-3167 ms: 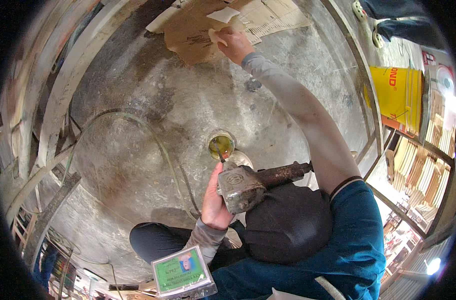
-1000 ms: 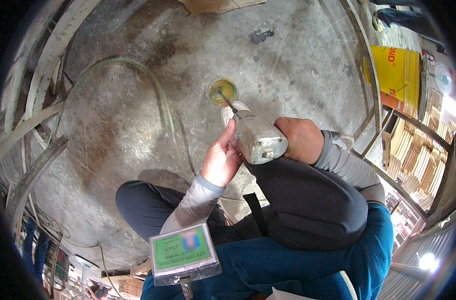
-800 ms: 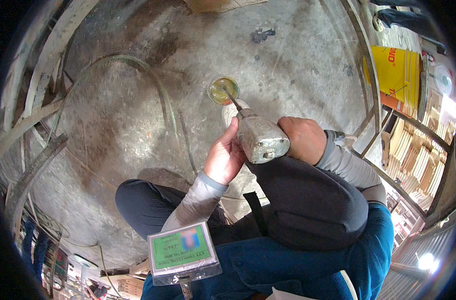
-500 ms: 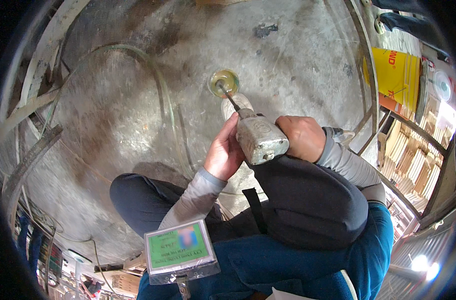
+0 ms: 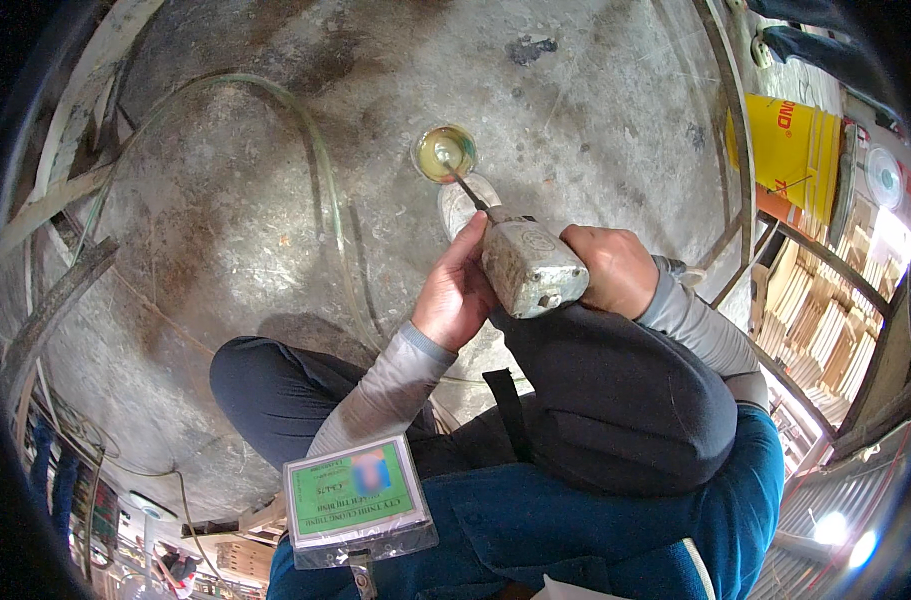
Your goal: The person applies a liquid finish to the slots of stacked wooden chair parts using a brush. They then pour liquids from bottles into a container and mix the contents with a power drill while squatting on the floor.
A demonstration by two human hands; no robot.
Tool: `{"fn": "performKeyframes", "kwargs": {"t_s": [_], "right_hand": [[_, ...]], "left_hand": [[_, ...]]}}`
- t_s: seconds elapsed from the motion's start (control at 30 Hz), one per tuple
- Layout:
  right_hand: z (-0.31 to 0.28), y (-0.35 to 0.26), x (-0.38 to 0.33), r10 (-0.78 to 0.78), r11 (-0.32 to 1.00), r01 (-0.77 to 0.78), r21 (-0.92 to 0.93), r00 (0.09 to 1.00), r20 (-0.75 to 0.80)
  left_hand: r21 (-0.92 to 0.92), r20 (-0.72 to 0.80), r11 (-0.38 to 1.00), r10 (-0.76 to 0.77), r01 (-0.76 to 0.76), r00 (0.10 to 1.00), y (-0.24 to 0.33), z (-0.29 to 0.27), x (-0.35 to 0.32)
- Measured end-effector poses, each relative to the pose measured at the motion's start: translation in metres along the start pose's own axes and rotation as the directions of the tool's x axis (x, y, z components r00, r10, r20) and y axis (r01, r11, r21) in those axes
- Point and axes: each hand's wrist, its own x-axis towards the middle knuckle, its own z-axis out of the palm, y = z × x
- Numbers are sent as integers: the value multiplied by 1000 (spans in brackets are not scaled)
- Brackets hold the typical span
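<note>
My right hand point(image 5: 618, 270) is wrapped round the far-right side of a worn silver-grey power drill point(image 5: 535, 265), whose grip is mostly hidden by the fingers. Against the drill's left side, near its front end, rests my left hand point(image 5: 457, 295), with the thumb stretched along the body and the other fingers hidden beneath. From the drill's nose a thin dark rod point(image 5: 466, 190) slants away from me into a small clear cup point(image 5: 445, 152) holding yellowish liquid. The cup stands on the floor, just past the pale tip of a shoe point(image 5: 459, 207).
A pale clear hose point(image 5: 325, 170) curves over the stained concrete floor point(image 5: 615, 130) on the left. Metal frame bars point(image 5: 740, 150) border the right side, with a yellow container point(image 5: 795, 155) beyond. Another person's legs point(image 5: 825, 55) show at the upper right. My raised knee point(image 5: 625, 400) is under the drill.
The drill and both hands have shifted slightly to the right. Inside the cup, the rod's end has moved from left of the middle toward the near side. My view has tilted a little.
</note>
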Motion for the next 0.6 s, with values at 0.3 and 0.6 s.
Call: {"fn": "performKeyframes", "kwargs": {"t_s": [0.3, 0.6], "right_hand": [[-5, 3, -4, -5, 1000, 5, 25, 1000, -6], [-7, 4, -7, 2, 1000, -2, 23, 1000, 4]], "left_hand": [[-12, -8, 1000, -15, 15, 1000, -4, 1, 6], [-2, -10, 1000, 12, -12, 1000, -8, 2, 6]]}}
